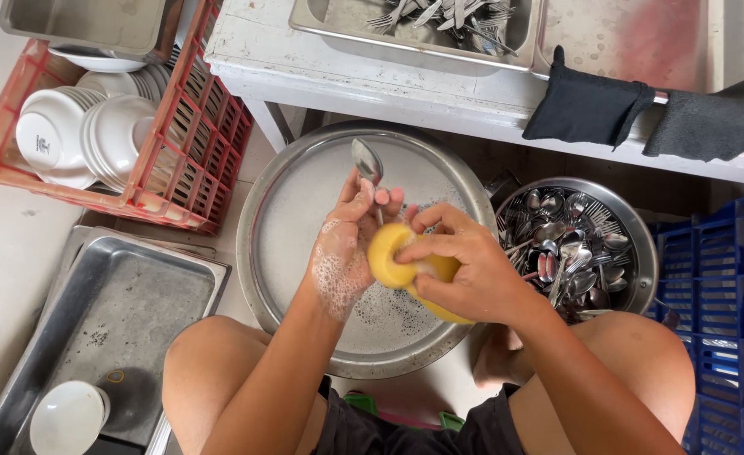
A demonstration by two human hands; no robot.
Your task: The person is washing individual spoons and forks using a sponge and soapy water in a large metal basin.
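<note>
Head view: left hand (344,253), soapy, fingers clamped on a spoon (367,162) w/ bowl end up, over the big round steel basin (287,211). Right hand (460,265) fingers clamped on a yellow sponge (389,257), pressed against the spoon handle. Metal bowl of cutlery (633,244) just right of basin; red crate of white bowls (195,160) at left.

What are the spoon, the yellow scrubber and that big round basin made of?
The spoon looks like polished steel: it gleams. The yellow sponge seems soft foam, squashed by the right hand. The basin looks like dull brushed metal, grey with a rolled rim.
</note>
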